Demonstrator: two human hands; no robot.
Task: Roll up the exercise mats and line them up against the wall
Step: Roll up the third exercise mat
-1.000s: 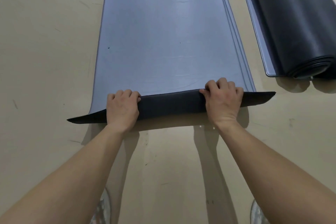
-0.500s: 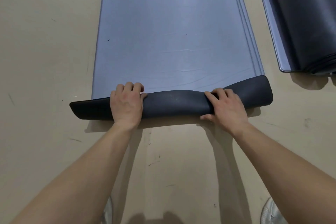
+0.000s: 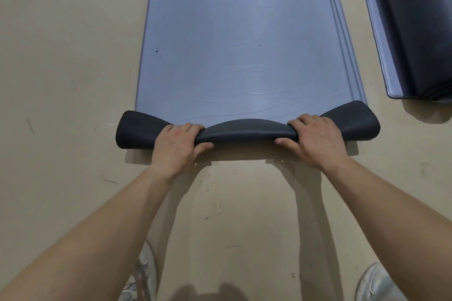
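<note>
Head view, looking down at a beige floor marked with scuffs.

Blue-grey mat lies flat, running away from the person towards the top of the frame. Its right edge shows stepped layers, so perhaps more than one sheet; cannot tell for sure. The near end is turned over into a short dark roll lying crosswise on the floor. The roll is loose: both outer ends flare wide and the middle bulges up between the hands.

Left hand grips the roll left of centre, fingers curled over the top and thumb tucked under the near side. Right hand grips it right of centre in the same way, thumb pointing inward along the near edge. The roll is squeezed narrow under each grip. Both forearms are bare and reach forward.

Second mat lies at upper right, well apart from the first. Its dark rolled bulk rests on its own flat blue sheet and is cut off by the frame edge.

Left shoe and right shoe, both white, show at the bottom, set apart.
</note>
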